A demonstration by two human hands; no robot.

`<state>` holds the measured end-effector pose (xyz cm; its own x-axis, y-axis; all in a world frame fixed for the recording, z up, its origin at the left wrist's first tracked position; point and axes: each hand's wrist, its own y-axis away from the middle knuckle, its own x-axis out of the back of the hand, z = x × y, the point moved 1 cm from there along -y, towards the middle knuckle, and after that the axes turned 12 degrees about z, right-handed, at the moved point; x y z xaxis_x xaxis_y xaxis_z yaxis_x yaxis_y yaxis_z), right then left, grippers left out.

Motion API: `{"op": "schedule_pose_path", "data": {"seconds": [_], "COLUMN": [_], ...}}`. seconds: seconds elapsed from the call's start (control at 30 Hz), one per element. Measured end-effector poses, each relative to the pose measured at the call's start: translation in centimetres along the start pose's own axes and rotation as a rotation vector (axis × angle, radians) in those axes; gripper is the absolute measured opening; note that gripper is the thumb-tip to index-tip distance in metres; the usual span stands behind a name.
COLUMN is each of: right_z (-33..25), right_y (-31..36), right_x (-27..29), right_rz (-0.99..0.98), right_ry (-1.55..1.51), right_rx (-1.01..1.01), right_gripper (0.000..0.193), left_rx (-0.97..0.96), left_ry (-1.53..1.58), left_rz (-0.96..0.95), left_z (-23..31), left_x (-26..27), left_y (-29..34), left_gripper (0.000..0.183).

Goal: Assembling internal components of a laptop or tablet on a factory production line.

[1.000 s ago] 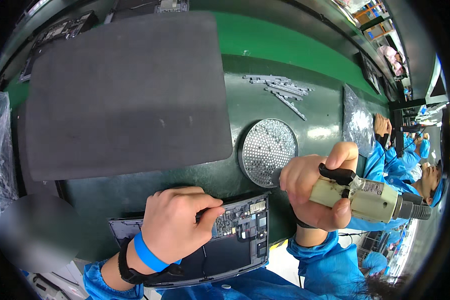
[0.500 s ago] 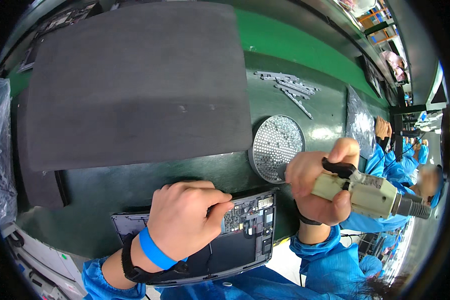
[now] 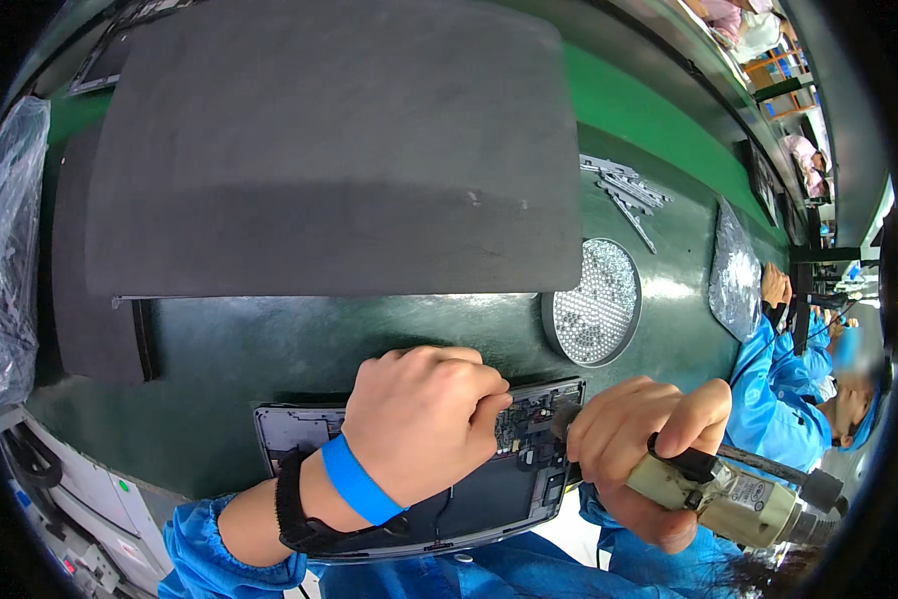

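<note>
"Laptop [image 3: 494,499]: where is it, and how would it handle?"

"Lower centre of the frame, open, its board [image 3: 512,433] bare. I'd judge it fairly light, stiff at the frame and fragile across the board, so best held by the outer rim."

"What is being held?"

"Left hand [image 3: 424,424] rests over the laptop's upper middle, thumb and forefinger nearly together; I can't tell whether they grip anything. Right hand [image 3: 639,439] is wrapped round a driver [image 3: 744,494], its blurred tip over the laptop's right side, contact unclear."

"And around it?"

"Screw dish [image 3: 549,324] just above, grey strips [image 3: 631,188] beyond, a dark mat [image 3: 329,150] covering the worktop [image 3: 229,349] at upper left. Left hand and driver hide parts of the board."
</note>
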<state>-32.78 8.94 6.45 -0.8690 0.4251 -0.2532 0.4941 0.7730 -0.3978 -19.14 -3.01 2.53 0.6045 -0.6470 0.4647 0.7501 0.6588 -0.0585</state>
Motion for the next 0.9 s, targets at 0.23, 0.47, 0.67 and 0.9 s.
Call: {"op": "schedule_pose_path", "data": {"seconds": [0.23,0.47,0.67,0.9], "right_z": [0.3,0.2,0.3,-5.4], "right_y": [0.4,0.6,0.7,0.1], "right_x": [-0.1,-0.7,0.2,7.2], "right_rz": [0.074,0.091,0.078,0.790], "right_ry": [-0.007,0.016,-0.108,-0.243], "right_rx": [-0.007,-0.082,-0.132,-0.005], "right_gripper": [0.056,0.054,0.049,0.036], "left_rx": [-0.003,-0.008,-0.031,-0.094], "left_ry": [0.027,-0.004,0.012,-0.070], "left_rz": [-0.011,-0.036,-0.015,0.064], "left_z": [0.0,-0.2,-0.4,3.1], "left_x": [0.0,0.0,-0.5,4.2], "left_y": [0.0,0.1,0.3,1.0], "left_gripper": [0.006,0.006,0.005,0.029]}}
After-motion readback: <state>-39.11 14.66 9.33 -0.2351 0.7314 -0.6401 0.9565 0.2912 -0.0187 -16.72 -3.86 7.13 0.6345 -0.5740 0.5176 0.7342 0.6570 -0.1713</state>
